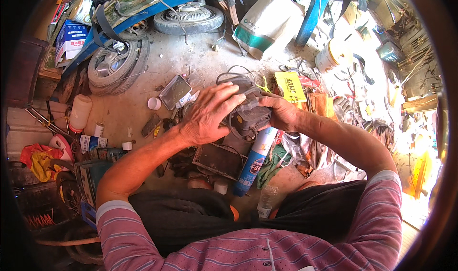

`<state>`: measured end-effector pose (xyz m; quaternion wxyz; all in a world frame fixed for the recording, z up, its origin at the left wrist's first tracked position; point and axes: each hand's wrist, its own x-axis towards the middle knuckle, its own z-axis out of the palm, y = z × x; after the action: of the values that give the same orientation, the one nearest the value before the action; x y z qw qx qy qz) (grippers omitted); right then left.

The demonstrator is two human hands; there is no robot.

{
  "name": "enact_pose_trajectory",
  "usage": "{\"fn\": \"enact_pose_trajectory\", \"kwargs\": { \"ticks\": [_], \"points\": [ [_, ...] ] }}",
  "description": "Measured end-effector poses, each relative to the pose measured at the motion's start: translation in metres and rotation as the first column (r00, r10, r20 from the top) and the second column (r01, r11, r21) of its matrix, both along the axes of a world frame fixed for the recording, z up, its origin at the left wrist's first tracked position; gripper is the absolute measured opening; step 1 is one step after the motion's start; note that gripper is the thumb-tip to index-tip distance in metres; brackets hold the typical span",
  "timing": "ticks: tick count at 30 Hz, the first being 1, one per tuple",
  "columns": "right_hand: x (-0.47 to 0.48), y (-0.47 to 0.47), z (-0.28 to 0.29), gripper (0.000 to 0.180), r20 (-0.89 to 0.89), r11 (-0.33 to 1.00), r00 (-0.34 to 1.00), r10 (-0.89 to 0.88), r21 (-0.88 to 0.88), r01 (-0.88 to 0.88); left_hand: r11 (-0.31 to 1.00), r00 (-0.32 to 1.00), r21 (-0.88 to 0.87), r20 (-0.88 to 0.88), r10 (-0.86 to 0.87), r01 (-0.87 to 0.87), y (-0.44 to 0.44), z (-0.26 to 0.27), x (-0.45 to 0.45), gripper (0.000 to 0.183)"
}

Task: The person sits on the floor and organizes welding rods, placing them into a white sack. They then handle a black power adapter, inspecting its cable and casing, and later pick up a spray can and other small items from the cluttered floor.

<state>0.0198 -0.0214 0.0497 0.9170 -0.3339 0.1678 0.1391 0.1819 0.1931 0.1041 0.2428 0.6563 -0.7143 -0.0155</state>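
Above the floor in front of me, both hands hold a dark, dusty electrical device [248, 117] with a cable looping out of it. My left hand [209, 115] lies over its left side, fingers across the top and thumb below. My right hand [281, 110] grips the right side, its thumb on the casing; the other fingers are mostly hidden. Exactly what kind of device it is I cannot tell. Beneath it are a dark shallow box [220, 160] and a blue and white spray can [254, 161]. Yellow-handled scissors [264, 83] lie just beyond.
Wheels with tyres [111, 68] and a white sack [268, 27] stand by a blue metal frame [306, 29]. A rectangular tray [176, 92], a white cap [154, 103] and a yellow packet [290, 87] lie ahead. A clear plastic bottle [267, 199] stands between my legs.
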Motion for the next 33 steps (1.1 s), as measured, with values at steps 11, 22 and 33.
{"fn": "enact_pose_trajectory", "kwargs": {
  "ticks": [11, 22, 33],
  "points": [
    [0.008, 0.016, 0.021, 0.045, -0.144, 0.939, 0.963, -0.227, -0.293, 0.178, 0.946, 0.994, 0.32, -0.11, -0.017, 0.052, 0.003, 0.022, 0.012, 0.085],
    [0.005, 0.025, 0.029, 0.063, -0.13, 0.881, 0.964, -0.234, -0.449, 0.153, 0.987, 0.892, 0.154, -0.438, 0.114, -0.05, -0.003, 0.0, 0.008, 0.04],
    [0.005, 0.027, 0.029, 0.098, -0.114, 0.634, 0.964, -0.242, -0.77, 0.068, 0.888, 0.717, 0.431, -0.568, 0.405, -0.16, -0.017, 0.012, 0.01, 0.032]
  ]
}}
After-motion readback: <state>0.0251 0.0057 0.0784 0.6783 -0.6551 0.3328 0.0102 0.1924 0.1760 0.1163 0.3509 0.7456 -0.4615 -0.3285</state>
